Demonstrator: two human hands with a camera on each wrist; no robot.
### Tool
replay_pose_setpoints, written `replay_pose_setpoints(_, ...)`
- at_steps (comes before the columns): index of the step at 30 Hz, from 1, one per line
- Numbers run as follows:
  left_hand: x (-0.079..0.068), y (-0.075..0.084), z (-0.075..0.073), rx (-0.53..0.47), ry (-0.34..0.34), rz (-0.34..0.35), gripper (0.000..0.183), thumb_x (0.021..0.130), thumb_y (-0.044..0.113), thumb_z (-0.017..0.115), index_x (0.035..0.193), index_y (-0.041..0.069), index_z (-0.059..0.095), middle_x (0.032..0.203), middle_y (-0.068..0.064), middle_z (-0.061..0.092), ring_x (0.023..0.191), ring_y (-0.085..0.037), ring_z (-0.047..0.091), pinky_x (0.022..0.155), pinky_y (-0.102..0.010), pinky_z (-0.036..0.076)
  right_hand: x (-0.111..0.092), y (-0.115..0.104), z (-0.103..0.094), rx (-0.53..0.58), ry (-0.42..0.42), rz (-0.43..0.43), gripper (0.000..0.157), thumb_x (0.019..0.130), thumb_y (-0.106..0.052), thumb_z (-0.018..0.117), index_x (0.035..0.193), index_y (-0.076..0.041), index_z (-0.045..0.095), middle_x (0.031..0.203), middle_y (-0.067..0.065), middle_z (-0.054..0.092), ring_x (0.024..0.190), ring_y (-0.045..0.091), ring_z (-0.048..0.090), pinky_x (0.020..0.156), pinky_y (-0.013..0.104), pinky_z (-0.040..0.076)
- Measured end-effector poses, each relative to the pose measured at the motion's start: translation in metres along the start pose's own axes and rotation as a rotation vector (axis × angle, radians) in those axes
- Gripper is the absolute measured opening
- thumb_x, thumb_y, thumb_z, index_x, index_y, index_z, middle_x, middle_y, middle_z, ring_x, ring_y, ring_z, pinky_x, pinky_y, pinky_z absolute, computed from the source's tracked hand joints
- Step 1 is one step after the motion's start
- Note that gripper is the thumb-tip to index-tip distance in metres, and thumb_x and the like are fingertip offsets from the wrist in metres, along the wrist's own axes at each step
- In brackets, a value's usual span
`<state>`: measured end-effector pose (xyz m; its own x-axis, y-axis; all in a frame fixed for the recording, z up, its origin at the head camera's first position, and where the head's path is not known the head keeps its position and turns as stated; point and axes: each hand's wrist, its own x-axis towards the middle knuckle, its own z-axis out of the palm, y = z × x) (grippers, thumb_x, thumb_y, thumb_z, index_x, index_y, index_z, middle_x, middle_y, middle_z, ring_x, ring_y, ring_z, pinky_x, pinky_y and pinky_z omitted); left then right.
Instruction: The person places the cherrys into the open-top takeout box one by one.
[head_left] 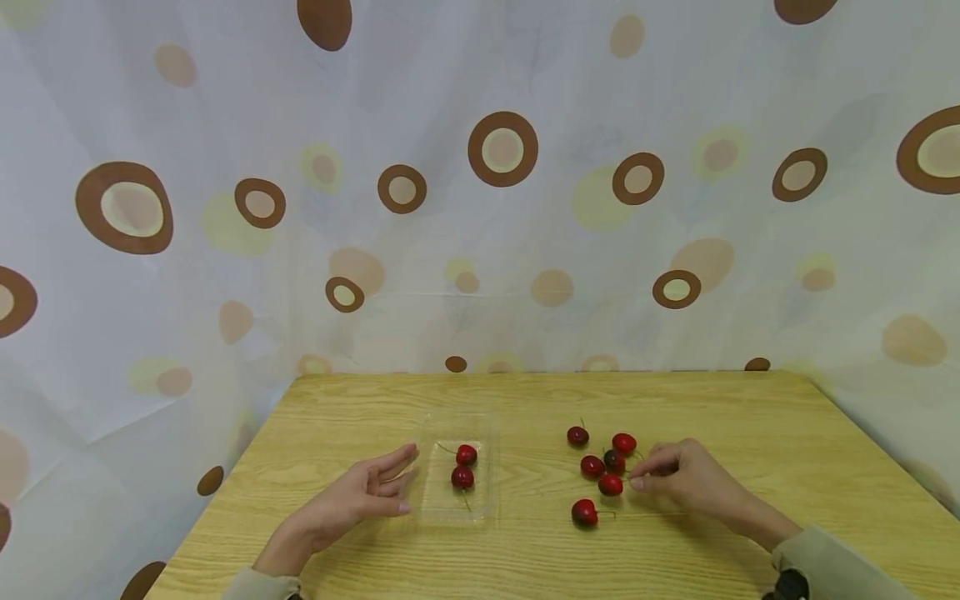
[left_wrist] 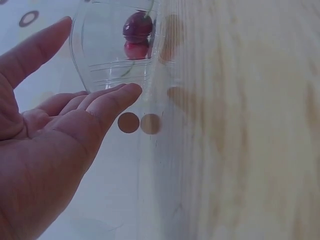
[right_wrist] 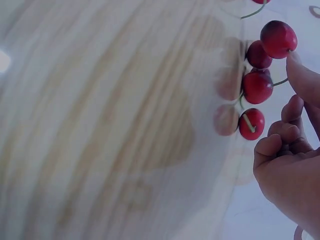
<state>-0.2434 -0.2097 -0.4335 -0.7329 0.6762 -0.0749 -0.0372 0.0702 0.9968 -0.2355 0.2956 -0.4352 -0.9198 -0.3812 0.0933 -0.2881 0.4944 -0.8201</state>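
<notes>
A clear plastic container (head_left: 487,510) stands on the table with two stemmed cherries in it, one red (head_left: 467,455) and one darker (head_left: 462,477). Beside its left side is my left hand (head_left: 362,493), fingers extended and holding nothing. To the right of the container, my right hand (head_left: 690,483) pinches the stem end of a red cherry (right_wrist: 278,39) between thumb and finger. That cherry appears raised off the table in the right wrist view. Close to it lie several loose cherries, among them a dark one (head_left: 577,436) at the back and a red one (head_left: 585,513) in front.
The wooden table (head_left: 525,558) reaches back to a patterned curtain (head_left: 450,242) that also hangs along both sides. Table surface separates the container from the loose cherries.
</notes>
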Motion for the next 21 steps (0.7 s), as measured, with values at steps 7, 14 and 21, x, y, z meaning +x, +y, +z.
replay_pose_setpoints(7,0.0,0.0,0.001,0.014,-0.002,0.008,0.086,0.104,-0.001,0.062,0.166,-0.005,0.001,0.172,-0.025,-0.004,0.156,-0.045,0.009,0.112,-0.036,0.044,0.01,-0.024,0.009,0.09,-0.005,0.071,0.021,0.097,-0.02,0.079,0.109,-0.003,0.083,0.103,0.011,0.072,0.086,0.024,0.062,0.073,0.037,0.055)
replay_pose_setpoints(14,-0.002,0.001,0.0,0.012,-0.003,0.018,0.087,0.104,-0.002,0.062,0.166,-0.005,0.001,0.172,-0.025,-0.005,0.156,-0.045,0.009,0.114,-0.037,0.042,0.032,-0.051,0.027,0.164,0.01,0.049,0.023,0.097,-0.02,0.08,0.108,0.0,0.082,0.097,0.012,0.072,0.084,0.034,0.063,0.07,0.037,0.054)
replay_pose_setpoints(21,-0.002,0.003,0.003,-0.005,-0.017,0.017,0.089,0.103,-0.002,0.063,0.165,-0.007,-0.002,0.171,-0.026,-0.008,0.156,-0.046,0.005,0.117,-0.044,0.038,0.056,-0.067,0.047,0.19,0.019,0.042,0.028,0.096,-0.021,0.08,0.111,0.002,0.081,0.096,0.01,0.071,0.081,0.029,0.056,0.07,0.038,0.049)
